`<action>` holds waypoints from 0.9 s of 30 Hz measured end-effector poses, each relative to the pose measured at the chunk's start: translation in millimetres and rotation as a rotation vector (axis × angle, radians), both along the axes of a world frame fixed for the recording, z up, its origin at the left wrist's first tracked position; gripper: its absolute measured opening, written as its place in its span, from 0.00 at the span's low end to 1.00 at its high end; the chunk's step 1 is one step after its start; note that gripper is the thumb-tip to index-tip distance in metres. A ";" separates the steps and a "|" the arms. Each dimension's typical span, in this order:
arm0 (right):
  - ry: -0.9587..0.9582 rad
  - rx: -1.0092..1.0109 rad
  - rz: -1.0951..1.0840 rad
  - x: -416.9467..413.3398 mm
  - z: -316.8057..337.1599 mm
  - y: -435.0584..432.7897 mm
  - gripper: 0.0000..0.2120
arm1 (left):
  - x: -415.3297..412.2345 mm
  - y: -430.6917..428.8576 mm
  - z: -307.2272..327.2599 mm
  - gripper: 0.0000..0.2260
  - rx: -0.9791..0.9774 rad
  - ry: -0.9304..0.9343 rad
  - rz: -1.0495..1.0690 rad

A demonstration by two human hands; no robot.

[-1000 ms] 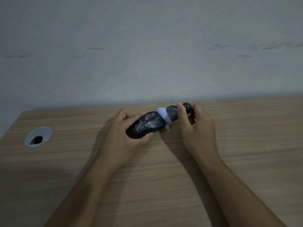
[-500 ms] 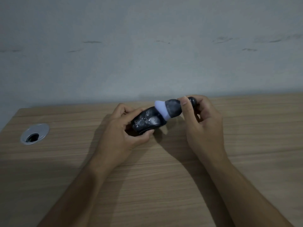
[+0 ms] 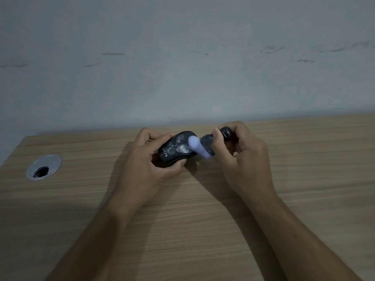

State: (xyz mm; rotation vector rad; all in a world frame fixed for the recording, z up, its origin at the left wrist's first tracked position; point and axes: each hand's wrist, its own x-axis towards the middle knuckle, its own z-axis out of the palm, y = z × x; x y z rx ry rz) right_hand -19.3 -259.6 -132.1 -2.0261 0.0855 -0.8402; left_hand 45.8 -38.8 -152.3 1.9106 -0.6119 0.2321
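A dark, marbled computer mouse [image 3: 176, 150] with pale lettering is held just above the wooden desk [image 3: 203, 220]. My left hand [image 3: 146, 165] grips it from the left, fingers curled over its far side and thumb under its near edge. My right hand [image 3: 243, 157] holds a dark marbled piece with a pale lilac face [image 3: 199, 148], pinched between thumb and fingers. That piece overlaps the mouse's right end; whether the two touch I cannot tell. A round black end [image 3: 226, 131] sticks out above my right thumb.
A round silver cable grommet [image 3: 43, 167] with a dark hole sits in the desk at the left. A grey wall [image 3: 182, 57] rises right behind the desk's far edge. Both forearms reach in from the bottom of the view.
The lilac-faced piece in my right hand has tilted and moved down-left, now overlapping the mouse's right end. My left hand turned the mouse slightly, so its lettering shows.
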 end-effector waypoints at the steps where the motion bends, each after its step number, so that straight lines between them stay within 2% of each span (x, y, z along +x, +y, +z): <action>1: -0.017 0.014 -0.026 -0.4 0.8 -0.8 0.09 | 0.0 -0.3 -0.2 0.28 0.001 0.006 -0.004; 5: -0.107 0.016 -0.007 -0.5 4.4 1.2 0.09 | 0.0 -1.7 -1.6 0.29 0.029 0.016 0.015; 9: -0.034 -0.052 -0.009 0.0 -0.9 3.1 0.07 | -1.8 -1.0 1.0 0.28 0.050 0.022 0.019; 13: -0.092 -0.016 -0.074 -2.6 2.9 0.9 0.08 | -3.1 -2.6 5.2 0.27 0.040 0.027 0.018; 18: -0.069 -0.131 -0.024 2.0 -0.2 7.0 0.07 | -3.8 -3.0 5.9 0.28 0.050 0.060 0.030; 22: -0.066 -0.053 -0.107 2.6 1.1 3.4 0.09 | -4.0 -4.6 6.2 0.27 0.052 0.044 0.035; 25: -0.114 -0.064 -0.027 1.0 0.3 6.0 0.09 | -3.2 -3.1 4.8 0.29 0.084 0.042 0.036; 27: -0.056 -0.075 0.015 3.0 -3.3 8.0 0.09 | -2.9 -1.8 4.3 0.30 0.118 0.033 0.042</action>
